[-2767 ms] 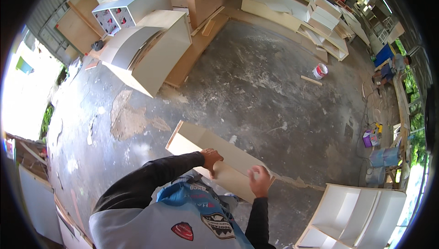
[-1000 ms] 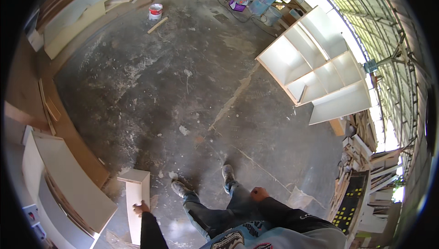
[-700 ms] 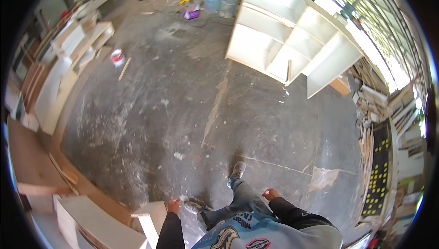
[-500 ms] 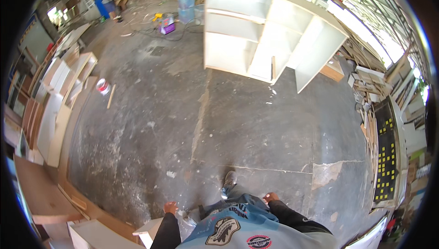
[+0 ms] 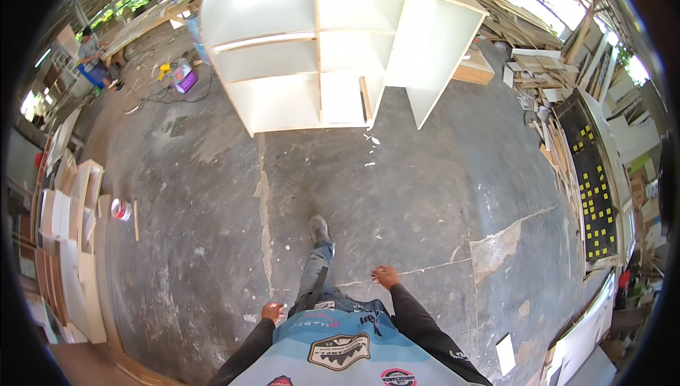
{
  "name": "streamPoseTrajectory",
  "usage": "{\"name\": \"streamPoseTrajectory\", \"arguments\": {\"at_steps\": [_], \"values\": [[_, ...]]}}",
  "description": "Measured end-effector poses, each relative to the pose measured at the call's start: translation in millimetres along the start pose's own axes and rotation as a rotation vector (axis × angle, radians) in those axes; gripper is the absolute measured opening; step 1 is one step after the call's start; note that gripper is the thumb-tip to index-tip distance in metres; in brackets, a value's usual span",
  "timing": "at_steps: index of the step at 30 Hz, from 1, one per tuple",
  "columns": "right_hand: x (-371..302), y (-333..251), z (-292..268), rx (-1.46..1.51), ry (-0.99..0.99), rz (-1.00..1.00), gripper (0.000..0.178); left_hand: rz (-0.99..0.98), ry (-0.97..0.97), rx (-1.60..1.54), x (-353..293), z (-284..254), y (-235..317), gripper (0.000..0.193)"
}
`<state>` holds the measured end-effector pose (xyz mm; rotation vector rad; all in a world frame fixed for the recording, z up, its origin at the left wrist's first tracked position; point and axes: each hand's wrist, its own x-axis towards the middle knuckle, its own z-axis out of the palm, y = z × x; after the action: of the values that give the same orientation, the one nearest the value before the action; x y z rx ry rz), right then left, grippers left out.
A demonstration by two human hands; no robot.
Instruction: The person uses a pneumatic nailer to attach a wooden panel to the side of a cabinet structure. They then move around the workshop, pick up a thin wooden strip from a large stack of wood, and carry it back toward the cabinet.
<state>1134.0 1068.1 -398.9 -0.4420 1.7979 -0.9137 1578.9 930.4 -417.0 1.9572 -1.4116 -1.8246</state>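
— What do the hands have in them?

— Nothing. The left hand (image 5: pixel 272 311) hangs at the person's side with the fingers loosely curled, gripping no object. The right hand (image 5: pixel 385 276) swings a little forward of the body, fingers loosely bent and likewise holding nothing.

— And what lies nearest to them?

— Only the concrete floor (image 5: pixel 425 195), grey and patched, with a long crack running up it just left of the person's leading shoe (image 5: pixel 319 229). That shoe is planted ahead of both hands, between them.

— Where is the big white piece?

— The white shelf cabinet (image 5: pixel 333 39) lies on the floor at the far edge, well apart from both hands and straight ahead of the shoe. Its open compartments face the person. A few white chips are scattered on the floor just in front of it.

— Anything off to the sides?

— Near the left edge of the floor stands a small red and white can (image 5: pixel 120 209) with a wooden stick (image 5: pixel 136 210) just beside it, and white panels (image 5: pixel 74 244) are stacked beyond. At the right edge a dark board with yellow squares (image 5: pixel 595 188) leans among piled offcuts. Another person (image 5: pixel 91 46) is at the far left corner.
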Motion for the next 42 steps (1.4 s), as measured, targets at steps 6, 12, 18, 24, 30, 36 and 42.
{"name": "streamPoseTrajectory", "arguments": {"at_steps": [6,12,18,24,30,36,42], "values": [[120.3,-126.3,-37.7,0.101,0.072,-0.053,0.026,0.195,-0.235,0.422,109.1,-28.7,88.6,0.016],[214.1,-223.4,-121.9,0.036,0.397,-0.06,0.027,0.43,-0.053,0.998,281.0,-14.2,228.0,0.028],[281.8,-275.8,-166.6,0.1,0.398,-0.043,0.024,0.711,0.131,0.544,392.4,21.1,503.0,0.022],[345.5,-289.0,-216.9,0.151,0.333,0.109,0.023,0.739,0.033,-0.339,336.7,90.8,765.6,0.02],[456.4,-380.4,-262.5,0.06,0.39,0.005,0.02,0.998,0.214,-0.588,307.5,82.4,908.2,0.018],[534.5,-551.0,-314.0,0.257,0.872,-0.536,0.017,1.151,0.512,-0.567,264.1,86.2,1043.6,0.03],[485.0,-727.6,-375.5,0.607,0.783,-1.086,0.041,1.012,0.593,-0.053,284.7,92.8,1144.5,0.057]]}}
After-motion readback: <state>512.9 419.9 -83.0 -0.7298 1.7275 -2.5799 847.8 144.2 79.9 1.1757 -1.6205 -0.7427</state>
